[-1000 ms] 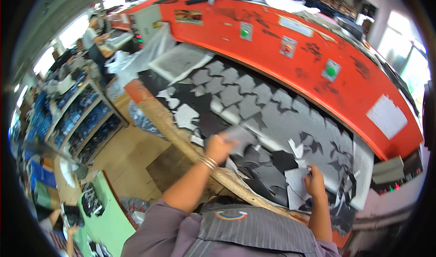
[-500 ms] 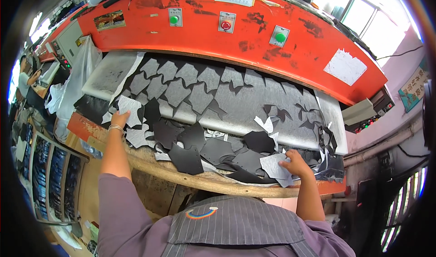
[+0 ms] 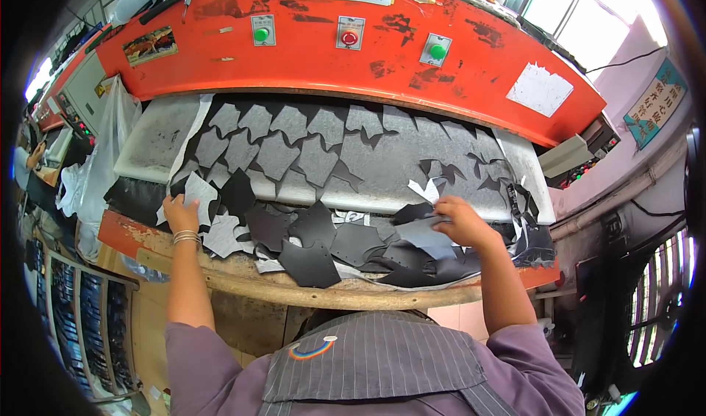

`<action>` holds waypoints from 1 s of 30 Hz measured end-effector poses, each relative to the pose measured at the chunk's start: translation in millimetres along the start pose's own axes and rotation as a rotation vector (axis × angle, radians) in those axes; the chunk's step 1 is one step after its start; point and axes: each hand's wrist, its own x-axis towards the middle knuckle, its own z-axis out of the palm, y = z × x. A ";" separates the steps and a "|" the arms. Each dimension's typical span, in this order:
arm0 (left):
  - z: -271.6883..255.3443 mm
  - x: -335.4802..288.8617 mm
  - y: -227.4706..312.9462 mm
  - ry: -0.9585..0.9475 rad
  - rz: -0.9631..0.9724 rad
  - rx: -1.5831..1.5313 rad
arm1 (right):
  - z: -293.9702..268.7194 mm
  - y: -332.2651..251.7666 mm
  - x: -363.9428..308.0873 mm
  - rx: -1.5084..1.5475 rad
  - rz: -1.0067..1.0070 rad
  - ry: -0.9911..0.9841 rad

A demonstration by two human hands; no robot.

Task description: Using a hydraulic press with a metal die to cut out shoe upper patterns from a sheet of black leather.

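Note:
My left hand (image 3: 181, 214) is closed on the edge of a light grey cut leather-like piece (image 3: 201, 194), held up at the left end of the work table. Dark pieces and another pale piece (image 3: 222, 236) lie beside it. My right hand (image 3: 463, 222) grips a smooth grey cut piece (image 3: 425, 236), tilted above the pile and smeared by motion. Beneath and between my hands lie several overlapping dark cut pieces, among them a black one (image 3: 309, 264) near the table's front edge and a grey one (image 3: 354, 242) in the middle.
Beyond the pile, a grey sheet (image 3: 390, 162) with cut shapes lies on a thick white board (image 3: 540, 188). A red machine beam (image 3: 309, 55) with green and red buttons spans above it. A wooden rail (image 3: 309, 296) edges the table nearest me. A clear plastic bag (image 3: 110, 151) hangs at left.
My right hand has lifted away from the front edge, up and slightly left, carrying its piece. My left hand still holds its pale piece, which is now more upright. The whole view has shifted slightly.

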 end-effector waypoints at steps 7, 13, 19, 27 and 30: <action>5.8 -5.6 2.2 0.168 0.118 -0.132 | 27.2 -0.6 43.2 -0.388 0.020 -0.165; 17.5 11.9 -24.5 -0.168 -0.037 -0.119 | -42.6 -19.5 24.0 0.936 0.215 0.356; 22.5 35.5 -29.0 -0.366 -0.062 -0.213 | 21.0 -0.2 -13.9 0.499 0.488 -0.218; -8.6 14.3 -26.1 -0.185 -0.003 -0.420 | 14.1 -59.7 -5.2 0.133 0.385 -0.164; -43.0 17.5 -49.9 -0.029 -0.159 -0.760 | -9.7 -42.2 -5.2 0.378 0.459 -0.080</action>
